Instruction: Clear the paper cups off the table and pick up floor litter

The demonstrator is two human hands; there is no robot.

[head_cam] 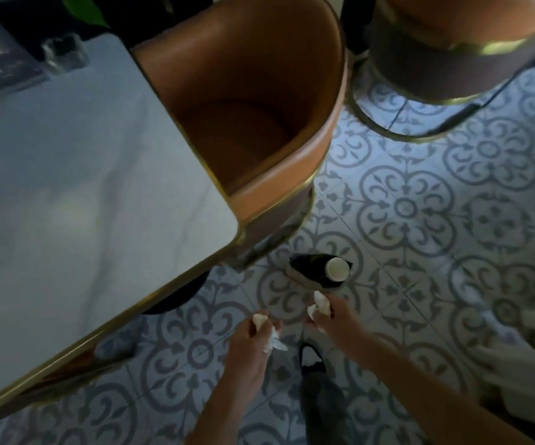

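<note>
My left hand [254, 332] is closed around crumpled white tissue [271, 340], with bits sticking out at the fingertips and below the palm. My right hand [330, 314] grips another wad of crumpled white tissue [320, 303]. Both hands hang low over the patterned tile floor, close together. Just beyond the right hand a white paper cup [337, 269] appears, seen from above, over my dark shoe [311, 271]; whether it rests on the floor or the shoe is unclear. The white table [76, 187] with a gold edge fills the left side.
A tan leather chair [253, 101] with gold trim is tucked against the table's right side. A second chair [452, 49] stands at the top right. Dark items and a glass [63, 54] sit at the table's far corner. Something white [529, 348] is at the right edge.
</note>
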